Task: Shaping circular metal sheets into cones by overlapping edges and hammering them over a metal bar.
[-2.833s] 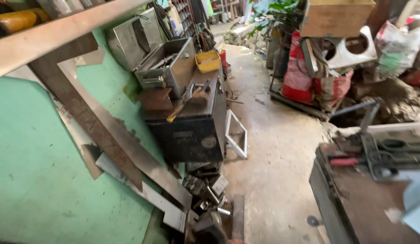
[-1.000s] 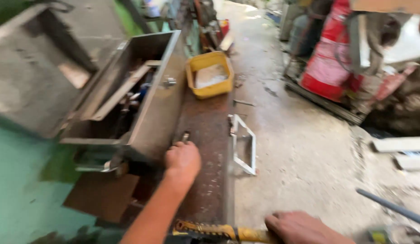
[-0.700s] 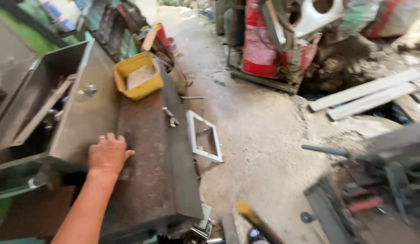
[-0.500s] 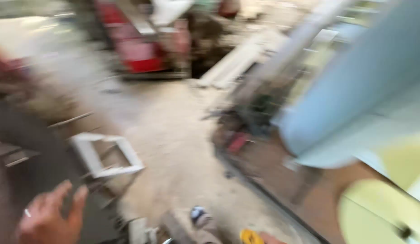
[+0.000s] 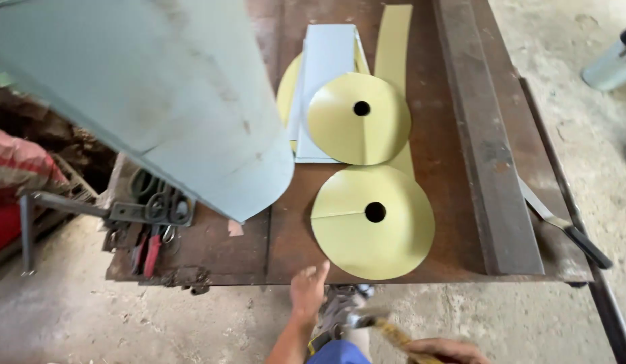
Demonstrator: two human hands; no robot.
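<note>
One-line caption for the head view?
Left hand reaches toward a yellow cone on a rusty table; right hand grips a tool.

left hand (image 5: 307, 291): open, fingers spread | right hand (image 5: 446, 350): fist closed, low

Bare table (image 5: 259, 249) lies open ahead of my left hand (image 5: 306, 291). The near disc (image 5: 372, 222) blocks the right; the big cylinder (image 5: 158, 94) overhangs the left, tools (image 5: 154, 222) below it.
</note>
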